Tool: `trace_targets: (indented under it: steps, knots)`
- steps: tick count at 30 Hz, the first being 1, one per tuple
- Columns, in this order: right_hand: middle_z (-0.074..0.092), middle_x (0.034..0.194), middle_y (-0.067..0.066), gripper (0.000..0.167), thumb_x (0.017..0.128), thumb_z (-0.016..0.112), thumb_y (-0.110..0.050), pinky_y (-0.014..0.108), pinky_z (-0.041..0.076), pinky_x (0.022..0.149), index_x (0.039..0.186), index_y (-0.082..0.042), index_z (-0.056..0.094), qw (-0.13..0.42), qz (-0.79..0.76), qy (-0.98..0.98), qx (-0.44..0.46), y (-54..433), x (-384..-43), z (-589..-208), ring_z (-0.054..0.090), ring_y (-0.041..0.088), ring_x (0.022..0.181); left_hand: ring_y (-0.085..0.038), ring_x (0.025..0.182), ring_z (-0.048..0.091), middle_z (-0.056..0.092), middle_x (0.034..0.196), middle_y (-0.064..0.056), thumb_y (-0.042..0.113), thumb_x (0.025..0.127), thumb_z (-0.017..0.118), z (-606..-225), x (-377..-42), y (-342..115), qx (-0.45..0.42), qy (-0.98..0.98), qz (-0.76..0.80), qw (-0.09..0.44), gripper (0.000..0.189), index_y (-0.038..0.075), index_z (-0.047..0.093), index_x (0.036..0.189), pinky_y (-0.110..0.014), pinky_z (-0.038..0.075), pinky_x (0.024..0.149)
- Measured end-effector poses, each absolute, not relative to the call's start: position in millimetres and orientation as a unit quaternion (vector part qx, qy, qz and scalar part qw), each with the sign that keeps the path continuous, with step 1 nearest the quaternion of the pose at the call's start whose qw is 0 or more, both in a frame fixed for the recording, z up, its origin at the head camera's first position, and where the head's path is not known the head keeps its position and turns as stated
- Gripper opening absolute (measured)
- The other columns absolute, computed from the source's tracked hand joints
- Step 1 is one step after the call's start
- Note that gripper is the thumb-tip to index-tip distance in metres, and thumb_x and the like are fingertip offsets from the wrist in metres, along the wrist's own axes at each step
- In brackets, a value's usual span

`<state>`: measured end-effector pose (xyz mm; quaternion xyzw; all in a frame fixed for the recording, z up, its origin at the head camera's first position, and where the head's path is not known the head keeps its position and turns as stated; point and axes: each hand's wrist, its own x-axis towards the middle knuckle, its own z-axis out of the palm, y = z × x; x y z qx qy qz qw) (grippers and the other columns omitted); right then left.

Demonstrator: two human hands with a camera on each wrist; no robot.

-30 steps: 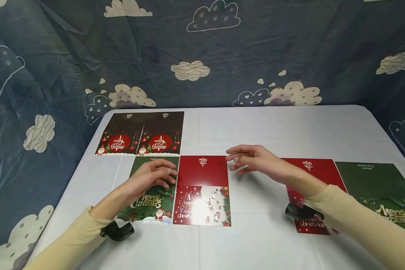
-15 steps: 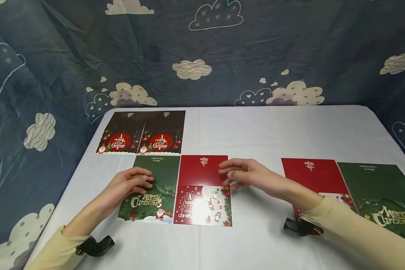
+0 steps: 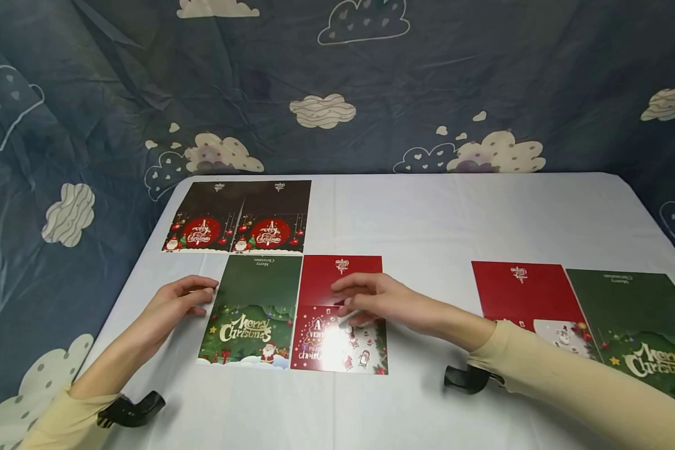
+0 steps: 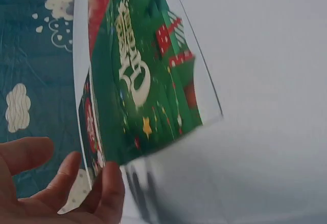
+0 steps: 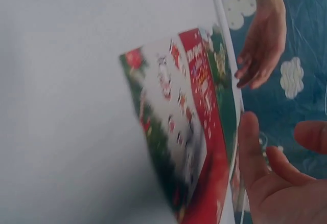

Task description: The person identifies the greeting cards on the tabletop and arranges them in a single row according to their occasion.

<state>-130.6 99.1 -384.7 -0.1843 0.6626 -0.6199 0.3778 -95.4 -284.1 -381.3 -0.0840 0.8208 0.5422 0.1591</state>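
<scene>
A green Christmas card (image 3: pixel 247 334) lies flat, its right edge along a red Christmas card (image 3: pixel 315 344). My left hand (image 3: pixel 171 309) is beside the green card's left edge with loosely bent fingers and nothing in its grasp; whether the fingertips touch the card is unclear. Over the red card's right half is my right hand (image 3: pixel 390 303), fingers relaxed and holding nothing. It hides part of that card, and contact cannot be told. The left wrist view has the green card (image 4: pixel 138 75) beyond the fingers; the right wrist view has the red card (image 5: pixel 204 96).
Two dark Christmas cards (image 3: pixel 202 219) lie side by side at the back left. On the right are another red card (image 3: pixel 517 287) and another green card (image 3: pixel 630 306), partly behind the right sleeve (image 3: pixel 568 375). A white cloth (image 3: pixel 427 212) covers the table; a cloud-patterned curtain (image 3: pixel 371 144) hangs behind.
My left hand has drawn leftward from over the green card to beside its left edge. The right hand has moved left from beside the red card to over it.
</scene>
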Motion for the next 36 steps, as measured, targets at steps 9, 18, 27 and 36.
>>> trace_targets:
  steps: [9,18,27,36]
  knots:
    - [0.052,0.139,0.019,0.047,0.099,0.056,-0.01,0.044,0.052,0.093,0.142,0.004,0.044,0.406,-0.637,0.632,-0.176,56,-127,-390,0.059,0.033,0.118,-0.007,0.097,0.057,0.045,0.138,-0.024,0.017,0.101,0.053,-386,-98,-293,-0.095,0.816,0.541,0.181,0.048,-0.008,0.042,0.14,-0.026,0.053,0.081]
    - [0.036,0.152,0.016,0.057,0.1,0.051,-0.011,0.039,0.046,0.101,0.15,0.006,0.029,0.428,-0.641,0.619,-0.15,35,-125,-397,0.044,0.031,0.134,-0.008,0.099,0.056,0.042,0.141,-0.027,0.016,0.103,0.049,-384,-93,-288,-0.088,0.811,0.55,0.18,0.047,-0.01,0.04,0.141,-0.024,0.053,0.082]
    - [0.032,0.155,0.013,0.06,0.098,0.053,-0.012,0.036,0.045,0.102,0.151,0.005,0.029,0.435,-0.638,0.617,-0.151,33,-124,-398,0.037,0.03,0.139,-0.007,0.106,0.056,0.042,0.145,-0.023,0.022,0.103,0.05,-386,-91,-289,-0.095,0.792,0.574,0.185,0.049,-0.007,0.042,0.142,-0.024,0.052,0.086]
    - [0.031,0.156,0.013,0.064,0.097,0.055,-0.016,0.035,0.045,0.102,0.151,0.004,0.028,0.429,-0.623,0.631,-0.174,34,-123,-400,0.038,0.029,0.139,-0.007,0.11,0.06,0.047,0.139,-0.024,0.018,0.104,0.05,-391,-90,-290,-0.096,0.769,0.612,0.158,0.048,-0.01,0.039,0.142,-0.027,0.053,0.089]
